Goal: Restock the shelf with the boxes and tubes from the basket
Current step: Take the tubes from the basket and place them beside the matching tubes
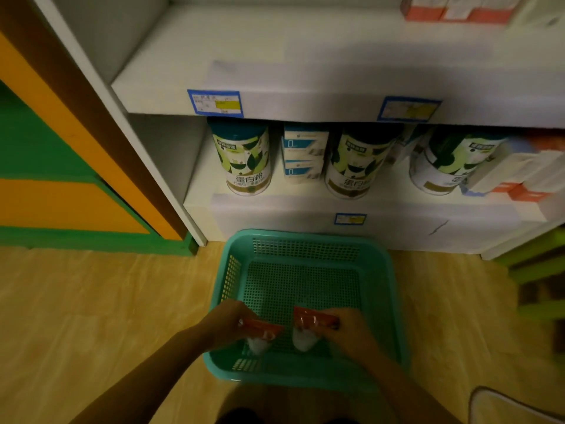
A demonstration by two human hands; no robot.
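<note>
A teal mesh basket [305,240] stands on the floor in front of a white shelf [305,215]. Both my hands are inside its near end. My left hand [227,322] is shut on a red and white box [264,330]. My right hand [351,330] is shut on a second red and white box [315,321], a little apart from the first. The rest of the basket floor looks bare. The upper shelf board [290,81] is bare on its left and middle.
Three green and white cans [247,160] and small blue and white boxes [302,154] stand on the lower shelf. Red and white boxes [519,179] lie at its right end, more [452,9] on the upper shelf's right. A green and orange cabinet [61,194] stands left.
</note>
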